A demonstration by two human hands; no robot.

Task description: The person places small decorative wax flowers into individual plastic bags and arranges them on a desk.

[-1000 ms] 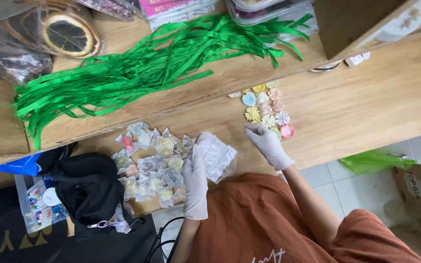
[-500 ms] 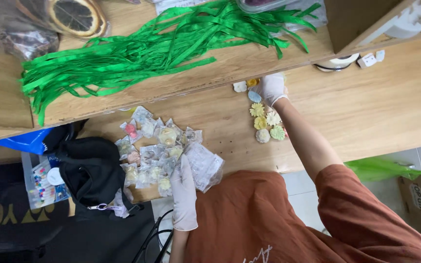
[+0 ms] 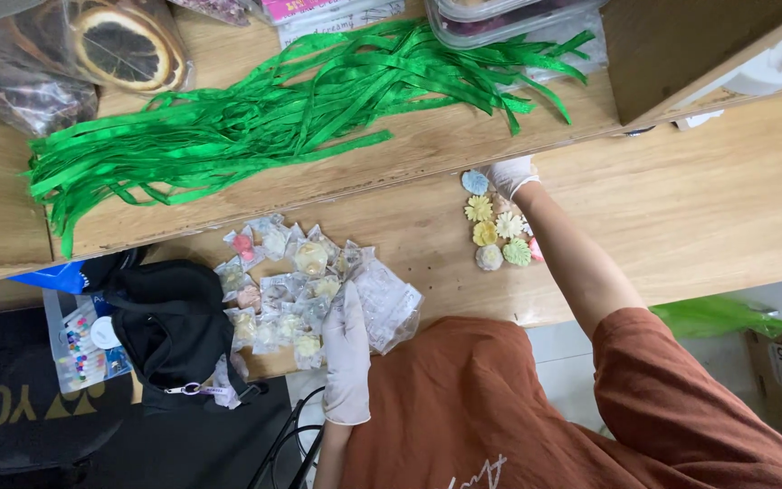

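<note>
My right hand (image 3: 510,174), in a white glove, reaches out to the far end of a small group of flower-shaped pieces (image 3: 497,232) in yellow, cream, green, pink and pale blue. Its fingers are curled beside the pale blue piece (image 3: 474,182); what they hold is hidden. My left hand (image 3: 348,337), also gloved, lies flat on a heap of small clear packets (image 3: 296,281) that hold similar little shapes. Both lie on a wooden table (image 3: 699,208).
A bundle of green ribbon strips (image 3: 273,118) is spread across the raised wooden board. Bags with dried slices (image 3: 110,45) lie far left, clear boxes (image 3: 500,18) at the top. A black bag (image 3: 169,330) and a bead box (image 3: 79,340) sit left of the packets.
My right hand has stretched from the near side of the flower pieces to their far end. The left hand stays on the packets. The view has shifted slightly.
</note>
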